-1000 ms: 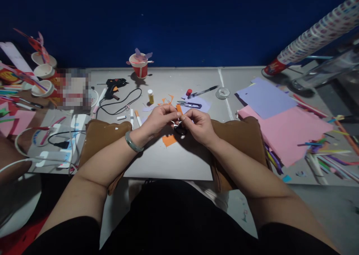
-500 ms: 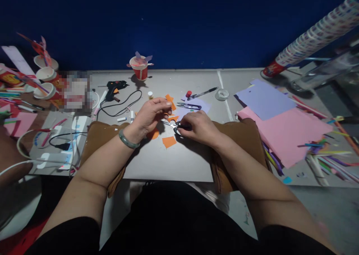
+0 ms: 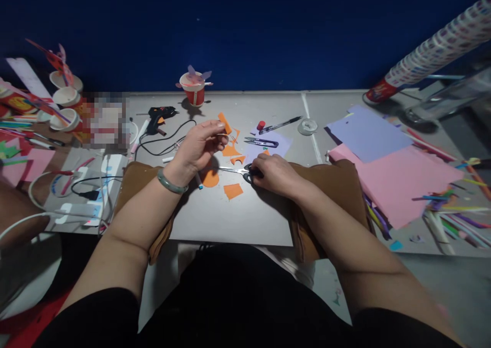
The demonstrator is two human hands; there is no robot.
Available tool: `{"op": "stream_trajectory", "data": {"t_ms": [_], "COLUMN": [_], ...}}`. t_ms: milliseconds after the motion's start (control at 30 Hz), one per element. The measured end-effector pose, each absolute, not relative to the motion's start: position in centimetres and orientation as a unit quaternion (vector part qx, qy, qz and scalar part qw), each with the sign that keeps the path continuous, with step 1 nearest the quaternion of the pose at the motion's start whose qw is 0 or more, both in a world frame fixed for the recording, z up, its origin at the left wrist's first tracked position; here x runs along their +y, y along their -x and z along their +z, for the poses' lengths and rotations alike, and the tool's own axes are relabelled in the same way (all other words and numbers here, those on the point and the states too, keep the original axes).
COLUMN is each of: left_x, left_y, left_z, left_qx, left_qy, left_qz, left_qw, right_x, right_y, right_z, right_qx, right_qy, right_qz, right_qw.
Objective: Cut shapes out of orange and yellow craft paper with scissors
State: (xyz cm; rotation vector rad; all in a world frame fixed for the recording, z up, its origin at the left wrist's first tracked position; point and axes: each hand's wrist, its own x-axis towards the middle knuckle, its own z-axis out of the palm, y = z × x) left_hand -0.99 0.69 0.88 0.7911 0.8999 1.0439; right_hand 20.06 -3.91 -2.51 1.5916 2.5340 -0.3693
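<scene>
Thumb and forefinger of the left hand [image 3: 201, 146] pinch an orange strip [image 3: 224, 122], raised above the table [image 3: 230, 223]; the other fingers curl loosely. The right hand [image 3: 274, 172] has its fingers wrapped around the black handles of the scissors [image 3: 248, 174], blades pointing left; whether any finger passes through a loop is hidden. Near the blades lie a rounded orange piece [image 3: 210, 179] and a squarish one [image 3: 233, 191]. Beyond are snips [image 3: 264, 143], partly over purple paper [image 3: 283, 142], then a pen [image 3: 282, 125] and a tape roll [image 3: 307, 127]. A cup [image 3: 195, 96] stands farther back.
</scene>
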Motion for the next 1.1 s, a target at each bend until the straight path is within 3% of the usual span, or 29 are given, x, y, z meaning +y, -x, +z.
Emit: {"op": "stream_trajectory", "data": {"t_ms": [200,333,533,667,867,1100], "left_x": [1.0,1.3,1.6,1.6,1.7,1.4], "left_y": [1.3,1.5,1.9,1.9,1.9,1.6], "left_z": [1.3,1.4,1.3,1.3,1.3,1.2], "left_qx": [0.406,0.396,0.365,0.359,0.343,0.348], "left_qy": [-0.323,-0.291,-0.263,-0.237,-0.211,-0.224], "left_qz": [0.491,0.509,0.532,0.542,0.531,0.509], "left_qw": [0.700,0.707,0.717,0.722,0.746,0.755], "right_x": [-4.1,-4.2,-3.6,-3.4,-4.4,-5.6], "right_y": [-20.3,-20.6,-21.1,-20.9,-20.1,-19.7], "right_z": [-2.4,-2.3,-3.2,-3.4,-2.5,-2.1], "right_qx": [0.836,0.817,0.705,0.571,0.527,0.590], "right_qy": [-0.534,-0.553,-0.587,-0.532,-0.377,-0.302], "right_qz": [-0.121,-0.164,-0.288,-0.464,-0.651,-0.681], "right_qw": [0.046,-0.019,-0.274,-0.419,-0.396,-0.312]}}
